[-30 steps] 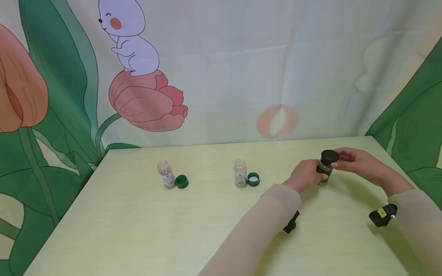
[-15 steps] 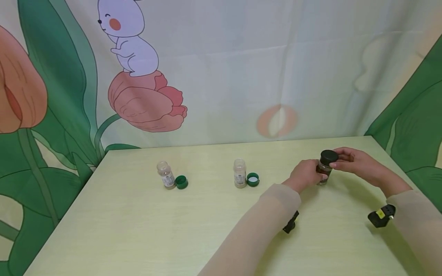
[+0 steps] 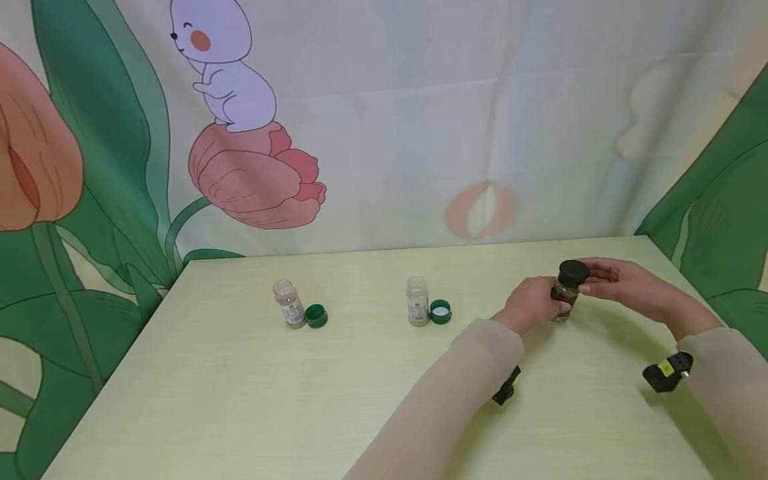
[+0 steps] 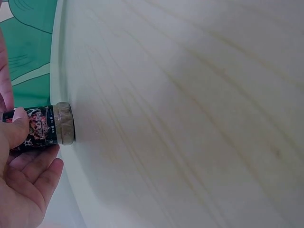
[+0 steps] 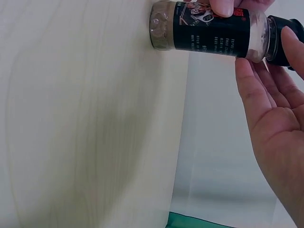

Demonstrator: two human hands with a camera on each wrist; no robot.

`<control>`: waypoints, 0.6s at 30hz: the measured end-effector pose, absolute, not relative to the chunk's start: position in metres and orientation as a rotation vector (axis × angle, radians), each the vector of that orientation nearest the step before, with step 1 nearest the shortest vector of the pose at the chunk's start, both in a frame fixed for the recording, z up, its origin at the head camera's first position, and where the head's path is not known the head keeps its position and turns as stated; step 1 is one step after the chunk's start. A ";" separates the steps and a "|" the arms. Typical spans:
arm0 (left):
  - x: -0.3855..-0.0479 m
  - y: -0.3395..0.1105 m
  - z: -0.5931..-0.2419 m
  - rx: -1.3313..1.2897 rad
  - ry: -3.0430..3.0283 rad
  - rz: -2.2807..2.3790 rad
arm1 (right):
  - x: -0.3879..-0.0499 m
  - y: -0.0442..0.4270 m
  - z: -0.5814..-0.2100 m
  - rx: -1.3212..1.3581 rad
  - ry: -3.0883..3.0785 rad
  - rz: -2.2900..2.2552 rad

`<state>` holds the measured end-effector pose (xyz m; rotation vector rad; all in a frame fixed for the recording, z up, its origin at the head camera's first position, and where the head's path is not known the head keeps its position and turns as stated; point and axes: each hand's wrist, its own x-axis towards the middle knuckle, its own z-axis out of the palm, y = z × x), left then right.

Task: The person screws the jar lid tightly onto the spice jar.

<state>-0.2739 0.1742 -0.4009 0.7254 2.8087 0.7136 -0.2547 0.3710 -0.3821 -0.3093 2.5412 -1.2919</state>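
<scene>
Clear jar point(image 5: 209, 31), blk label point(image 5: 213, 42), blk cap point(image 3: 573, 272) on; upright, R side of tbl point(image 3: 240, 393).

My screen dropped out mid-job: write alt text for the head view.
A person's left hand grips a dark jar while the right hand holds its black cap, towards the right of the table. Further left stand two open jars, each with a green cap beside it; a printed curtain hangs behind.
</scene>
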 end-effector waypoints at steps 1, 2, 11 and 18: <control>-0.274 0.174 -0.401 0.726 2.808 0.714 | -0.254 0.371 -0.382 -0.307 2.544 -1.290; -0.274 0.174 -0.400 0.727 2.807 0.716 | -0.254 0.371 -0.382 -0.305 2.548 -1.289; -0.274 0.174 -0.401 0.717 2.795 0.750 | -0.254 0.370 -0.382 -0.299 2.559 -1.310; -0.272 0.174 -0.400 0.716 2.790 0.749 | -0.254 0.369 -0.384 -0.297 2.559 -1.325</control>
